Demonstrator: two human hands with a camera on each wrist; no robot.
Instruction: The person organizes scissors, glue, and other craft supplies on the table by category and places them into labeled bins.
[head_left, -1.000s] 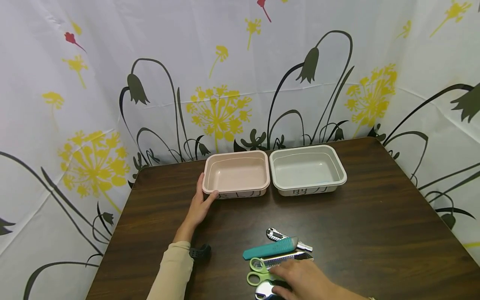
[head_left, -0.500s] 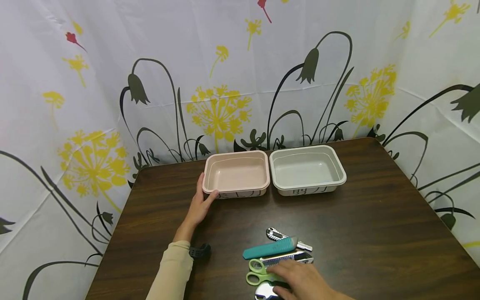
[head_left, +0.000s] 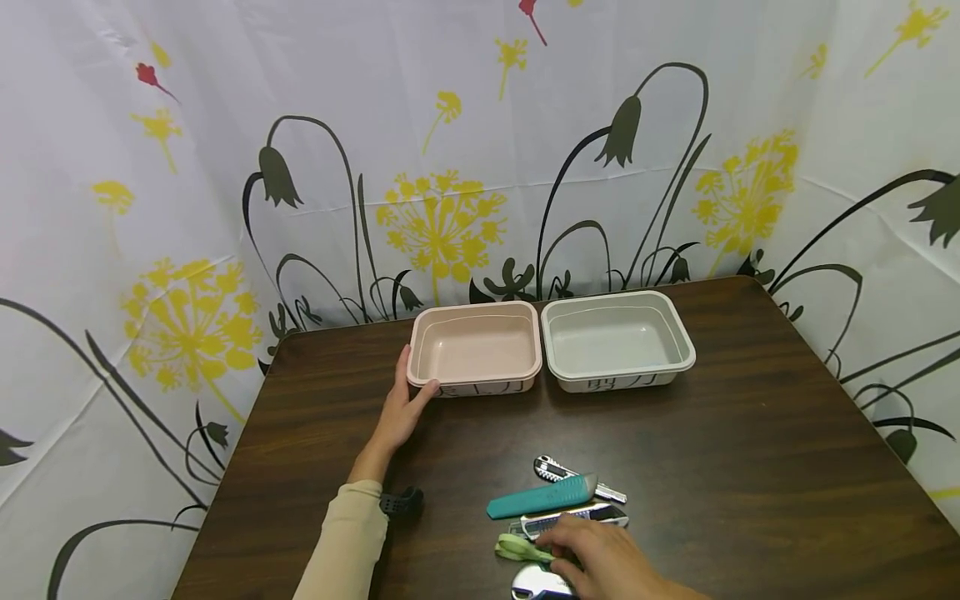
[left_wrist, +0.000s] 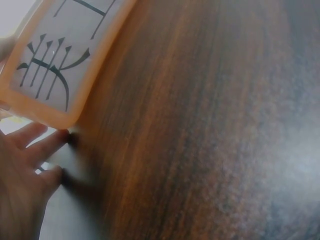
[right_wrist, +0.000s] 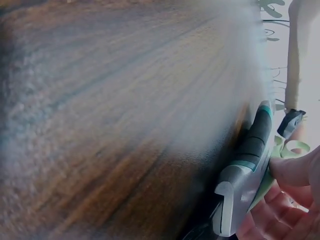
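Green scissors (head_left: pixel 534 552) run sideways, handles (head_left: pixel 512 546) pointing left.

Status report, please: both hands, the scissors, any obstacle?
Left hand touching pink container. Right hand pinching green scissors. Teal cutter lying between scissors and pink container.
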